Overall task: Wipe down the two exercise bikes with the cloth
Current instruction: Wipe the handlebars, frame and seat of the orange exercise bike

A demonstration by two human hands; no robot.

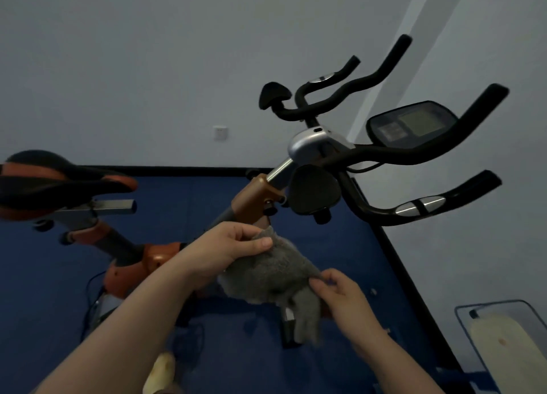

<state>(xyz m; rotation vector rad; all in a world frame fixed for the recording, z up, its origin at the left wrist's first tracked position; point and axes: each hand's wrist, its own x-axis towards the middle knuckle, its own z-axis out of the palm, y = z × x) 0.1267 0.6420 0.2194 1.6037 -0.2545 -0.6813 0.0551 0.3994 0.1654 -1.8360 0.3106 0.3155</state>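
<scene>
Holding the grey cloth (272, 272) stretched between both hands, in the air just in front of the orange bike frame (251, 198), not touching it. Left hand (228, 245) pinches the upper corner, thumb over curled fingers; right hand (340, 296) pinches the lower edge, loose end hanging below.

Step looks like refolding or re-gripping the cloth, not wiping. Next move probably bunches it into one hand and goes to the frame post or the handlebars (414, 151).

Clearance: handlebar horns and the console (411, 124) stick out up right, elbow pad (313, 192) just above the hands, saddle (59, 177) well left. Open blue floor mat (340, 245) below. Wall close behind on the right. Second bike's bars (340, 91) sit behind, near the wall.
</scene>
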